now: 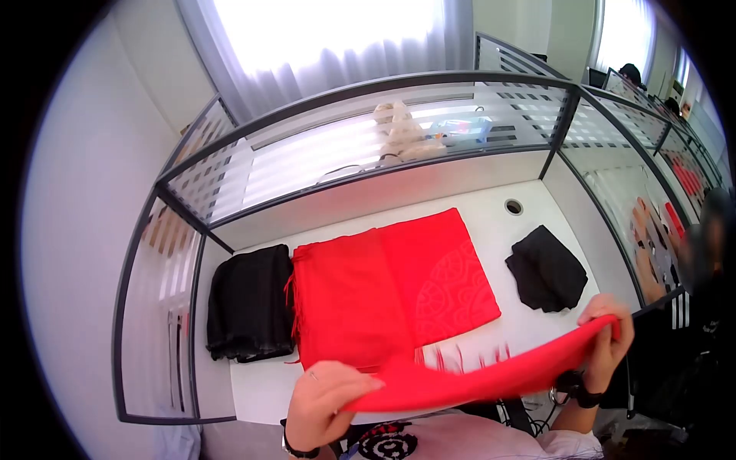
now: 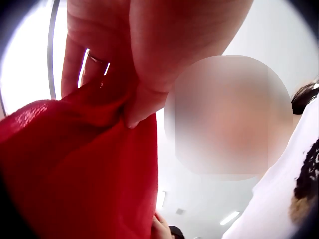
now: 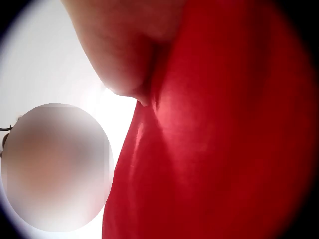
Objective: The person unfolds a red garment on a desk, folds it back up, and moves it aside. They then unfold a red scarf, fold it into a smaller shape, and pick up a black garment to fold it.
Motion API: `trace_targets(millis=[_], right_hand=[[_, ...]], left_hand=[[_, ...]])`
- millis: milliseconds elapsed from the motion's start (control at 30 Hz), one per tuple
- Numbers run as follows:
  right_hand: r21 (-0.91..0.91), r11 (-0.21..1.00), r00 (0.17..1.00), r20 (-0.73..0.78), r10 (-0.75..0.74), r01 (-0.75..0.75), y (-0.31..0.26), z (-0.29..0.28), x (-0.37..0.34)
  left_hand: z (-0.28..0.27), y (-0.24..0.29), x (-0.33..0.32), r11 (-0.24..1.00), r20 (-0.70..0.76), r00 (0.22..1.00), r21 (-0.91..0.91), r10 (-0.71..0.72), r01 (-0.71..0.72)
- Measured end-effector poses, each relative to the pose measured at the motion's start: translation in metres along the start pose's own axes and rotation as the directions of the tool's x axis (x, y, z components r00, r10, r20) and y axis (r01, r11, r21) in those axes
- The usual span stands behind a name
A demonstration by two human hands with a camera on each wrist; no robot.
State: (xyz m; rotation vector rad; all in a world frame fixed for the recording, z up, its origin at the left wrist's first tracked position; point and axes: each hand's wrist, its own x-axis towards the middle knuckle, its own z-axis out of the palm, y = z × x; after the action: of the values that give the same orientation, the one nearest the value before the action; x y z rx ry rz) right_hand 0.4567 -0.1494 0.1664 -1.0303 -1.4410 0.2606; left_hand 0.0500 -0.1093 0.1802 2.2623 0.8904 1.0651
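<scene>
Stretched between my two hands near the desk's front edge is a red fringed scarf (image 1: 468, 383). My left hand (image 1: 326, 399) pinches its left end; in the left wrist view, thumb and fingers (image 2: 132, 112) press the cloth between them. At the other end my right hand (image 1: 609, 337) grips the scarf, its thumb on the cloth in the right wrist view, most fingers hidden there. Beyond the hands, folded red scarves (image 1: 345, 291) lie flat, the right part showing a round pattern. A stack of folded black cloth (image 1: 249, 303) sits to their left.
A smaller folded black cloth (image 1: 546, 268) lies on the right of the white desk (image 1: 498, 199), near a round cable hole (image 1: 514, 207). Low panels with a dark metal frame (image 1: 368, 82) enclose the back and sides. Another person's hand (image 1: 648, 245) shows beyond the right panel.
</scene>
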Motion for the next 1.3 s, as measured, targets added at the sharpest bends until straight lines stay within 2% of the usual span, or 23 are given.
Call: trace_targets(millis=[100,133,167,200,233,267,300,333,367,400,433,500,600,667,733,800,867,933,967,1133,1200,1233,1300], right_hand=[[-0.203,0.978,0.997,-0.065,0.032,-0.044,-0.015,-0.024,0.015],[-0.355,0.932,0.996,-0.071,0.051,-0.073,-0.015,-0.036,0.024],[-0.525,0.851,0.999,-0.036,-0.039,0.015,-0.009,-0.043,0.038],[-0.566,0.821,0.996,0.075,-0.047,0.081,-0.012,-0.04,0.063],[-0.529,0.844,0.971,0.235,0.05,0.084,-0.011,-0.038,0.096],[-0.596,0.779,0.967,0.248,-0.051,0.194,0.007,-0.026,0.119],[-0.524,0.827,0.941,0.339,-0.018,0.204,0.004,0.003,0.149],[-0.495,0.806,0.888,0.452,-0.081,0.325,0.021,0.027,0.174],[-0.336,0.91,0.803,0.596,0.007,0.242,0.04,0.056,0.201],[-0.273,0.913,0.744,0.667,-0.048,0.304,0.073,0.091,0.214],[-0.272,0.901,0.735,0.674,-0.072,0.338,0.101,0.128,0.213],[-0.227,0.885,0.603,0.794,-0.074,0.407,0.155,0.203,0.205],[-0.292,0.883,0.46,0.882,0.1,0.367,0.195,0.281,0.169],[-0.302,0.898,0.479,0.869,0.122,0.32,0.216,0.309,0.151],[-0.228,0.941,0.493,0.867,0.079,0.249,0.229,0.325,0.145],[-0.201,0.951,0.507,0.86,0.057,0.234,0.235,0.331,0.144],[-0.247,0.948,0.555,0.826,0.096,0.203,0.241,0.331,0.144],[-0.193,0.978,0.625,0.774,0.103,0.077,0.243,0.329,0.143],[-0.15,0.985,0.658,0.751,0.055,0.089,0.249,0.33,0.14],[-0.091,0.994,0.687,0.719,0.103,-0.054,0.263,0.338,0.124],[-0.137,0.99,0.679,0.724,0.121,-0.029,0.264,0.341,0.123],[-0.119,0.993,0.688,0.719,0.099,-0.019,0.264,0.342,0.122],[-0.137,0.99,0.708,0.698,0.109,-0.017,0.261,0.343,0.117]], left_hand=[[-0.001,0.014,0.003,0.997,0.195,0.979,-0.061,0.062,-0.051],[0.003,0.013,0.004,0.997,0.296,0.955,-0.076,0.015,0.008],[0.012,0.012,0.009,0.993,0.309,0.951,-0.108,-0.004,0.039],[0.026,0.01,0.015,0.988,0.32,0.947,-0.141,-0.02,0.069],[0.042,0.002,0.018,0.972,0.379,0.921,-0.165,-0.093,0.167],[0.061,-0.007,0.022,0.946,0.439,0.884,-0.184,-0.163,0.266],[0.081,-0.012,0.027,0.889,0.454,0.857,-0.247,-0.245,0.385],[0.101,-0.02,0.033,0.881,0.453,0.845,-0.224,-0.284,0.416],[0.122,-0.032,0.031,0.793,0.481,0.802,-0.3,-0.354,0.53],[0.142,-0.047,0.028,0.69,0.509,0.757,-0.37,-0.409,0.622],[0.161,-0.059,0.026,0.699,0.493,0.773,-0.381,-0.401,0.605],[0.19,-0.078,0.013,0.125,0.544,0.665,-0.718,-0.512,0.685],[0.208,-0.095,-0.002,0.069,0.576,0.608,-0.693,-0.546,0.718],[0.2,-0.094,-0.008,0.12,0.573,0.609,-0.667,-0.549,0.735],[0.191,-0.094,-0.012,0.07,0.575,0.565,-0.661,-0.592,0.747],[0.181,-0.099,-0.014,0.076,0.551,0.578,-0.681,-0.602,0.728],[0.176,-0.101,-0.019,0.073,0.547,0.583,-0.688,-0.6,0.722],[0.174,-0.102,-0.024,0.115,0.484,0.595,-0.706,-0.642,0.699],[0.169,-0.098,-0.021,0.106,0.494,0.585,-0.699,-0.643,0.707],[0.167,-0.102,-0.023,0.062,0.542,0.54,-0.667,-0.644,0.742],[0.162,-0.102,-0.023,0.238,0.566,0.485,-0.455,-0.667,0.858],[0.16,-0.099,-0.023,0.229,0.568,0.476,-0.452,-0.671,0.862],[0.148,-0.085,-0.01,0.531,0.434,0.551,-0.18,-0.713,0.828]])
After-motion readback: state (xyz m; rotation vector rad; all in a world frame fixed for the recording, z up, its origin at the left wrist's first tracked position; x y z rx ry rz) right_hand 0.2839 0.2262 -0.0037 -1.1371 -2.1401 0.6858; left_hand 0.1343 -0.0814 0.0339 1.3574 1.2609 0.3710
